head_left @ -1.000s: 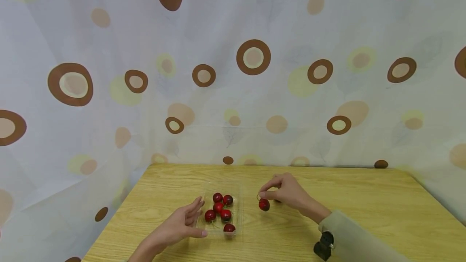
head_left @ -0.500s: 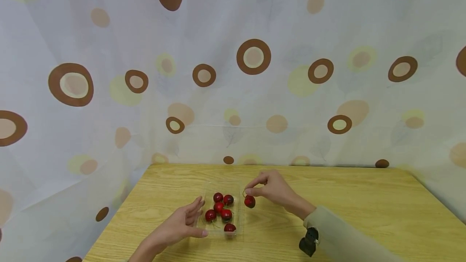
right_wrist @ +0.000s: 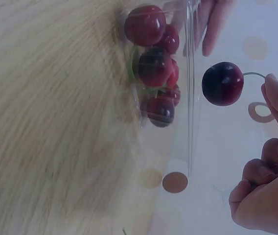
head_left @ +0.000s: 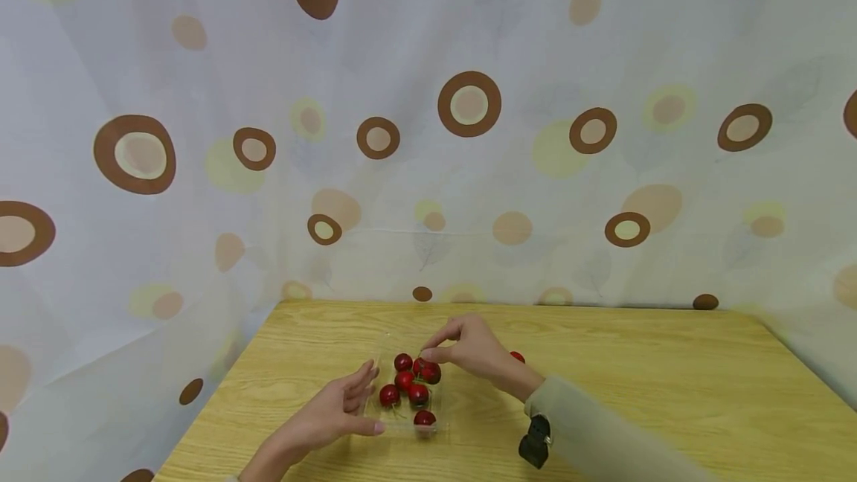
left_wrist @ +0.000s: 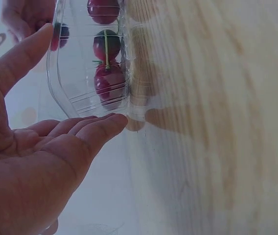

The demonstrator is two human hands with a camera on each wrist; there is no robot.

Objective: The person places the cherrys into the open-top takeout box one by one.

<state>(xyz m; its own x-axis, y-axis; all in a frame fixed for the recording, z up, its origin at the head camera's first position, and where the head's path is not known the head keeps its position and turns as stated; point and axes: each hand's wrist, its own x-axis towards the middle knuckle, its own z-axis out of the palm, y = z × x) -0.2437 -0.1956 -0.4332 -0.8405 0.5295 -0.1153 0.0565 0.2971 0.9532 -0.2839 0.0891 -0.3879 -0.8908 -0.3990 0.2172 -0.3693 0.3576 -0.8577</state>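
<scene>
My right hand [head_left: 474, 349] pinches the thin green stem of a dark red cherry [right_wrist: 222, 83] between thumb and finger. This cherry hangs over the right side of a clear plastic box [right_wrist: 192, 127], above its rim in the right wrist view. Inside the box lie several red cherries [right_wrist: 154, 67], some with stems. My left hand [head_left: 326, 413] is at the box's left side, thumb and fingers spread and nearly straight. In the left wrist view its thumb is at the rim and its fingertips [left_wrist: 117, 120] are close to the box's lower corner; whether they touch it is unclear.
Another red cherry [head_left: 518, 356] lies on the wooden table [head_left: 636, 378], partly hidden behind my right wrist. A black device [head_left: 534, 443] is worn at the right sleeve. A light curtain [head_left: 428, 169] with brown rings and spots hangs behind the table.
My right hand has carried the cherry leftward by its stem, from beside the box to over it. The cherry on the table has come more into sight. My left hand has stayed put.
</scene>
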